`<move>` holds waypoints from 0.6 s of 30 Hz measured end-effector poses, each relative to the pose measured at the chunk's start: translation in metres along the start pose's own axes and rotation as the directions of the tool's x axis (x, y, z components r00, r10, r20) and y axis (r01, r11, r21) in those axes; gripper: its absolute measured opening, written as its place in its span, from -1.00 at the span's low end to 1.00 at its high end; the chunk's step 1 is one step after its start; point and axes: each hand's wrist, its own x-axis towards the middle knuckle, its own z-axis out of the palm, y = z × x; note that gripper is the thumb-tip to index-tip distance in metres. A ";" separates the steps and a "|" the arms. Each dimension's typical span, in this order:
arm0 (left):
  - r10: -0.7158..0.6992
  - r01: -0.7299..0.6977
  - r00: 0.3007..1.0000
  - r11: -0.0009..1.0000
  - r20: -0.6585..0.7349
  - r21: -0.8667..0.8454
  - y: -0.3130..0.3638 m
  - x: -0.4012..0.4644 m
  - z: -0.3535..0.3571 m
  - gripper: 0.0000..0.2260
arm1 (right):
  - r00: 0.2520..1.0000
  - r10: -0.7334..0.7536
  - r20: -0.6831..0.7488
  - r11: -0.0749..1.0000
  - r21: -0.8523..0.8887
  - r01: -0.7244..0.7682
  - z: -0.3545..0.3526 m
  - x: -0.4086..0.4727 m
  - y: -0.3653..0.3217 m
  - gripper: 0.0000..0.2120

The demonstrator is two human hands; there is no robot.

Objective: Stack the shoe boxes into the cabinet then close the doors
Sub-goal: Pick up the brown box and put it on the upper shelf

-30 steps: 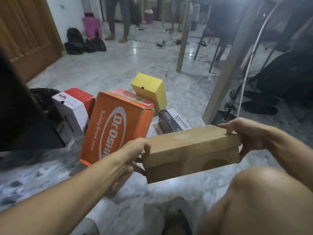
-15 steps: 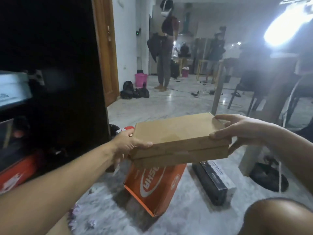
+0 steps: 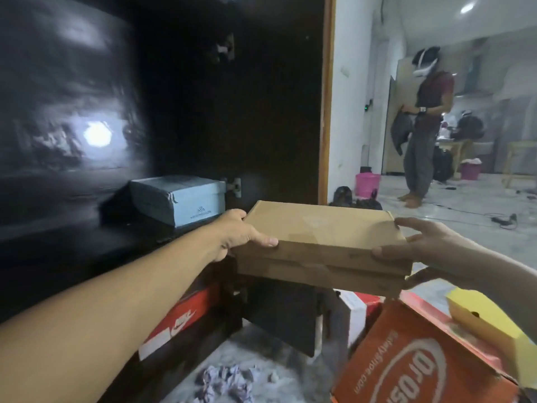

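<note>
While the brown box [image 3: 319,237] hangs in the air just outside the cabinet [image 3: 203,97], level with the shelf [image 3: 87,228], the left hand [image 3: 241,234] clamps one end and the right hand [image 3: 421,251] the other, each grip closed on cardboard. Its lid could lift, or a corner could catch the open door [image 3: 276,112], tilting it. The shelf holds a grey box [image 3: 186,199]; a red box [image 3: 180,318] sits below, and an orange box [image 3: 421,359] and a yellow box [image 3: 488,321] wait on the floor [image 3: 436,228].

A home interior used as a recording space: marble floor [image 3: 453,228], dark wooden cabinet [image 3: 203,112], pink bucket [image 3: 367,185], floor cables [image 3: 479,212], and a headset-wearing person [image 3: 421,126] standing behind.
</note>
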 end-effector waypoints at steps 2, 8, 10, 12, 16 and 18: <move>0.002 -0.002 0.999 1.000 -0.047 -0.002 0.006 0.008 -0.027 -0.21 | 0.999 -0.040 -0.003 0.999 0.031 0.040 0.020 0.019 -0.012 0.01; 0.007 -0.017 0.973 0.999 -0.230 -0.040 0.015 0.040 -0.109 -0.28 | 0.984 -0.180 -0.015 0.981 0.066 0.180 0.084 0.070 -0.052 0.06; 0.041 -0.059 0.949 0.997 -0.311 -0.048 0.014 0.052 -0.130 -0.19 | 0.980 -0.196 -0.028 0.976 0.088 0.198 0.103 0.088 -0.068 0.03; 0.047 -0.083 0.915 0.994 -0.400 -0.074 0.011 0.063 -0.148 -0.20 | 0.979 -0.201 -0.031 0.973 0.108 0.203 0.123 0.104 -0.082 0.08; 0.061 -0.133 0.847 0.986 -0.528 -0.099 0.007 0.093 -0.180 -0.29 | 0.976 -0.211 -0.047 0.965 0.148 0.216 0.164 0.134 -0.111 0.04; 0.052 -0.163 0.824 0.975 -0.564 -0.148 0.006 0.111 -0.194 -0.37 | 0.976 -0.211 -0.056 0.964 0.156 0.217 0.184 0.147 -0.125 -0.02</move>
